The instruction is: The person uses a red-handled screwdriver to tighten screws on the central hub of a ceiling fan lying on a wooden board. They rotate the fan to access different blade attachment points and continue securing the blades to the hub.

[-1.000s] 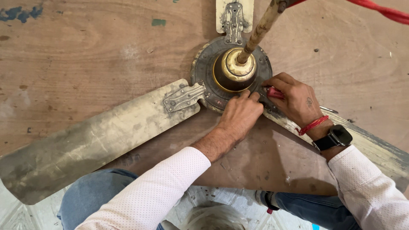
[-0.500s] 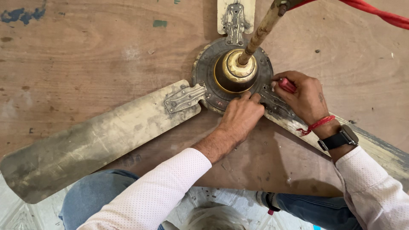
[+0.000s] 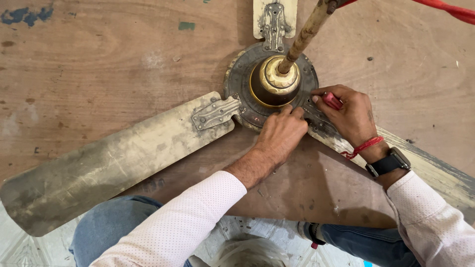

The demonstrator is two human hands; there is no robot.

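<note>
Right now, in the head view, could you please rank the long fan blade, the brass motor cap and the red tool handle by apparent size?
1. Long fan blade, largest.
2. Brass motor cap.
3. Red tool handle, smallest, mostly hidden inside the right hand, so unsure.

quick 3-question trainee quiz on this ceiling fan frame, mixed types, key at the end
1. True or false: the left hand rests on the ceiling fan motor hub.
2. What does the right hand hold: A) red-handled tool, B) hammer, C) cloth?
3. What is on the right wrist besides the red thread?

Key: 1 true; 2 A; 3 a black wristwatch.
</note>
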